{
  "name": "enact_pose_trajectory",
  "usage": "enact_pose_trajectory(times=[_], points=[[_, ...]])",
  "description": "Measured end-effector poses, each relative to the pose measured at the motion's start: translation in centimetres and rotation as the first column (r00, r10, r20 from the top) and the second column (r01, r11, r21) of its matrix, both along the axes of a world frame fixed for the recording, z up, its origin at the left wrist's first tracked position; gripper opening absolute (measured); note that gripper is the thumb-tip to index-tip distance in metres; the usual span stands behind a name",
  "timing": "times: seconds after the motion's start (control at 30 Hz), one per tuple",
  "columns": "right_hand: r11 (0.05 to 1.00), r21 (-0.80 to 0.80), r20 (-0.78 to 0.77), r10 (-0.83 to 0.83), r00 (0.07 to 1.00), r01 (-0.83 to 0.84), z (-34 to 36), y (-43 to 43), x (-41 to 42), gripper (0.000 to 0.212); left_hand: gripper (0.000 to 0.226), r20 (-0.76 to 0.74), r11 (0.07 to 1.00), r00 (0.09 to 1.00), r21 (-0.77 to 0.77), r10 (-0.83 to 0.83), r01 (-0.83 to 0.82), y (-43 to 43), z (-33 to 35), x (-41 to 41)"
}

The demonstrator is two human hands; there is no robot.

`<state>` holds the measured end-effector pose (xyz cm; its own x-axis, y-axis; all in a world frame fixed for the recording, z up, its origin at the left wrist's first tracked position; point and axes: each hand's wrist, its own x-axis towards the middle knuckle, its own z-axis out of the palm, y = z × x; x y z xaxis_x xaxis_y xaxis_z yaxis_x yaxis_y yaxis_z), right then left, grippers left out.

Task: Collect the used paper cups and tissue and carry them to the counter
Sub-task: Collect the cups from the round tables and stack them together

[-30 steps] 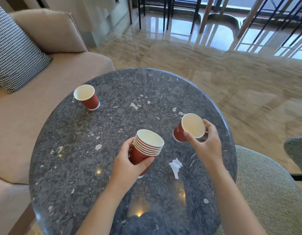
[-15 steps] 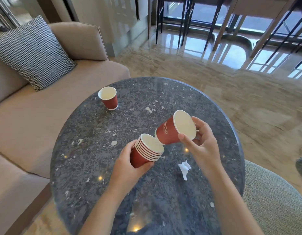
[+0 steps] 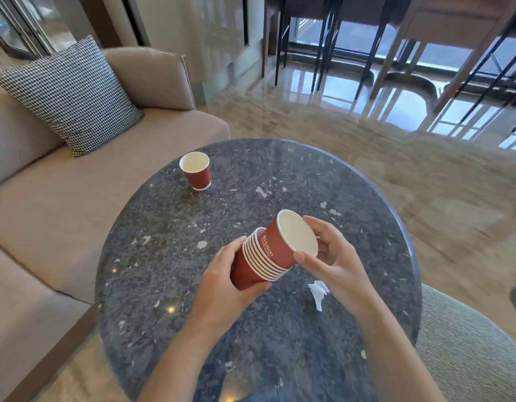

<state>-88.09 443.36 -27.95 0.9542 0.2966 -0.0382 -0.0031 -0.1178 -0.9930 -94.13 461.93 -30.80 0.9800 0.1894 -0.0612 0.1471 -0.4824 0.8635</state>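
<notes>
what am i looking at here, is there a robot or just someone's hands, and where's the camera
No robot here: these are a person's two bare hands, filmed by a wide-angle camera worn on their head, looking forward and down. That is why the arms reach in from the bottom edge. The left hand grips a tilted stack of red paper cups. The right hand holds an extra red cup by its rim, its base partly inside the top of the stack. On the round dark stone table stands a lone red cup, upright at the far left, and a crumpled white tissue lies near the right forearm. A beige sofa with a checked cushion is on the left.
</notes>
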Motion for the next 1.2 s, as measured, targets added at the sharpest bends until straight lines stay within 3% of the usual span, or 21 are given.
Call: enact_pose_trajectory(times=[0.47,0.67,1.2], points=[[0.998,-0.039,-0.004,0.052,0.999,-0.052,-0.7,-0.1,-0.3,0.067,0.077,0.068,0.999,0.997,0.032,-0.034,0.032,-0.9,1.2,-0.1],[0.994,-0.036,-0.022,0.100,0.995,-0.100,-0.9,-0.1,-0.5,0.054,0.077,0.091,0.999,0.995,0.037,-0.028,0.025,-1.0,1.5,-0.1],[0.993,-0.082,-0.020,0.087,0.996,-0.088,-0.6,1.6,-1.4,0.061,0.080,0.072,1.000,0.997,-0.015,-0.020,0.021,-0.2,1.2,-0.5]])
